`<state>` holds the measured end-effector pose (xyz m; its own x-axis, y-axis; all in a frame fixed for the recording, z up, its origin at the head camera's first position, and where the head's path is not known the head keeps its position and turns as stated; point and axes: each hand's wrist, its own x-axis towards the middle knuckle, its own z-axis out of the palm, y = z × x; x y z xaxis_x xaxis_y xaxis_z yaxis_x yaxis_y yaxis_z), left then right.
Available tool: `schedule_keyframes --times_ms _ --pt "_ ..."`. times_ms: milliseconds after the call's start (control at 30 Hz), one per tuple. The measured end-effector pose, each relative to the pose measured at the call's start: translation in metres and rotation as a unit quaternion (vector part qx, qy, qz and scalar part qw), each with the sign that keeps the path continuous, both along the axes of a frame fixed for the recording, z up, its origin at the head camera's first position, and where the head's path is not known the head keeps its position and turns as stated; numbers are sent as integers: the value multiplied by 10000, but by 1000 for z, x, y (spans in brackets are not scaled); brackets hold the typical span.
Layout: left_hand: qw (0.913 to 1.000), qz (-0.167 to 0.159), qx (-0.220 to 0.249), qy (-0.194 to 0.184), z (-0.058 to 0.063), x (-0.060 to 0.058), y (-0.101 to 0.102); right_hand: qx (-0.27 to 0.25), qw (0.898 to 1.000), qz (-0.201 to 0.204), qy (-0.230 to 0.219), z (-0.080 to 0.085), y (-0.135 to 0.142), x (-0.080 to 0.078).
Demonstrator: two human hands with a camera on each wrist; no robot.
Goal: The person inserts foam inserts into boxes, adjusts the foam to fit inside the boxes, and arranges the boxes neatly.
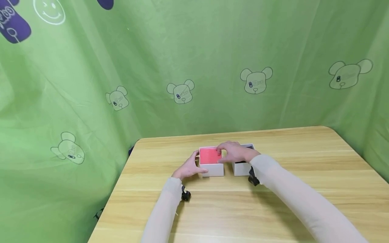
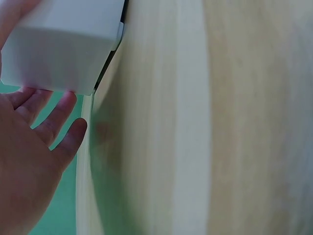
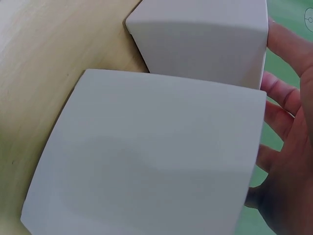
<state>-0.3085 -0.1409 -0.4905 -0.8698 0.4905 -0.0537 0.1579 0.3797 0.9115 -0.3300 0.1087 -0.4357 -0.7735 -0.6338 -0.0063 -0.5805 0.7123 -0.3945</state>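
A white box [image 1: 212,170] with a flat red top surface [image 1: 209,156] inside its rim stands on the table. My left hand [image 1: 189,166] grips its left side, thumb along the front face and fingers farther back. In the left wrist view, the left fingers [image 2: 69,105] touch the side of the box near its edge. My right hand [image 1: 233,152] reaches over from the right and holds the box at its right rim, thumb near the front corner and curled fingertips over the red surface. Under the right wrist stands a second white box [image 1: 241,169] with a dark inside, partly hidden.
The wooden table [image 1: 218,209] carries both boxes near its far side, with a narrow gap between them. A green curtain [image 1: 212,44] with bear drawings hangs behind and to the left. Small black cameras [image 1: 186,195] sit at the wrists.
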Motion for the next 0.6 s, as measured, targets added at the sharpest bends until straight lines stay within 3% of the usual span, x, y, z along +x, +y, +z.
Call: schedule_keyframes --times_ms 267,600 --pt "9999 137 16 98 -27 -11 -1 -107 9999 106 -20 -4 3 1" --pt "9995 255 -120 174 -22 -9 -3 -195 9996 203 15 -4 2 -1"
